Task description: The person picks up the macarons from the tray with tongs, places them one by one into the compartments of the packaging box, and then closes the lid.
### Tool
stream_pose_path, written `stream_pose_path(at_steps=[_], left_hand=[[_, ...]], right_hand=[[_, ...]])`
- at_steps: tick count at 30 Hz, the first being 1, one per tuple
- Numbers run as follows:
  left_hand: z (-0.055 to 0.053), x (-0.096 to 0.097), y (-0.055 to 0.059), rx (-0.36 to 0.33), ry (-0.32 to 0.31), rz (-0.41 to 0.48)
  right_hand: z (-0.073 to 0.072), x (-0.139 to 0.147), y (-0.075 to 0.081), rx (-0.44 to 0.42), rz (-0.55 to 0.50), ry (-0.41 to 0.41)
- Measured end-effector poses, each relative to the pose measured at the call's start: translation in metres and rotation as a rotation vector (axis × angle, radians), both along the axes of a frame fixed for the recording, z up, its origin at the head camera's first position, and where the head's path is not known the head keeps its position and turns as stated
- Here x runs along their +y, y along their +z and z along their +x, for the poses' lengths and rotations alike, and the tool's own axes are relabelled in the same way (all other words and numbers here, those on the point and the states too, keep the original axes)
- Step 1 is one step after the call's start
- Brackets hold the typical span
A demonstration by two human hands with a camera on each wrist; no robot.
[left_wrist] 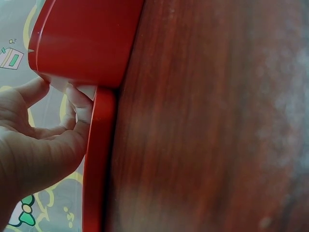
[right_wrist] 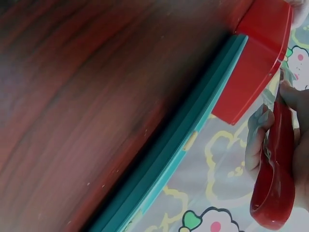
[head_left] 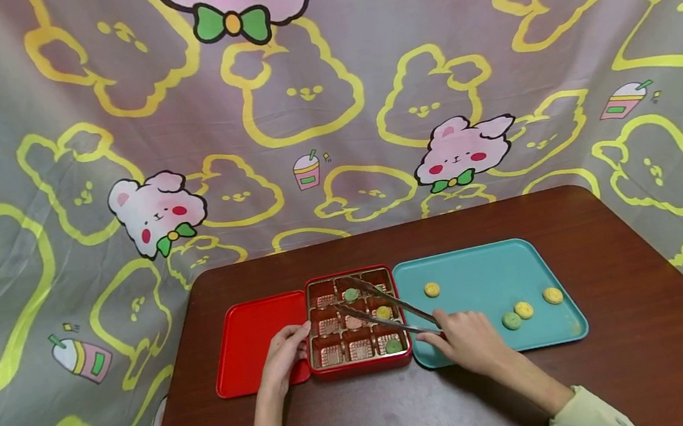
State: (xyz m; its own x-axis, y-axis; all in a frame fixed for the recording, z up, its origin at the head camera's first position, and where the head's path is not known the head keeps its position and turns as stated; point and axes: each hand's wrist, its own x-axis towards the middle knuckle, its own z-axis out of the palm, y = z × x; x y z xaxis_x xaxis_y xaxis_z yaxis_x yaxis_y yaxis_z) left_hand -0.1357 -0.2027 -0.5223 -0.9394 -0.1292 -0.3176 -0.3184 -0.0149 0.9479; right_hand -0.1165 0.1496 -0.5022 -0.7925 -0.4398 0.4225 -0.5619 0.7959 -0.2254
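Observation:
My right hand (head_left: 471, 340) holds a pair of tongs (right_wrist: 282, 150) with a red handle. The tongs' two arms stand spread over a red box (head_left: 362, 366) with a gold divided insert; their tips are near a green cookie (head_left: 351, 295) in the back middle compartment. A pink cookie (head_left: 354, 322) lies in the centre compartment, partly behind one arm. To its right is a yellow cookie (head_left: 383, 312), and another green cookie (head_left: 393, 345) sits front right. My left hand (head_left: 285, 353) touches the box's left side, thumb just below the rim and bent fingers lower on the wall (left_wrist: 87, 48).
A flat red tray (head_left: 249, 347) lies left of the box. Close on the box's right, a teal tray (head_left: 473, 275) bears yellow cookies (head_left: 432, 289) and a green cookie (head_left: 512, 321). All stand on a brown wooden table (head_left: 626, 305), with a patterned cloth (head_left: 338, 134) hanging behind.

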Motion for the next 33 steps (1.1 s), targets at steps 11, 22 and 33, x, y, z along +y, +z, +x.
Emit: stream_pose_path(at_steps=[11,22,33], left_hand=[[-0.002,-0.002,0.001,-0.030,-0.014,-0.004],[-0.002,-0.003,-0.001,-0.029,-0.016,-0.010],[-0.001,-0.001,-0.001,-0.015,-0.005,-0.007]], right_hand=[[0.001,0.009,-0.001,-0.044,0.005,-0.024],[0.001,0.018,-0.002,-0.025,-0.004,-0.029],[0.002,0.033,-0.007,0.075,-0.087,0.031]])
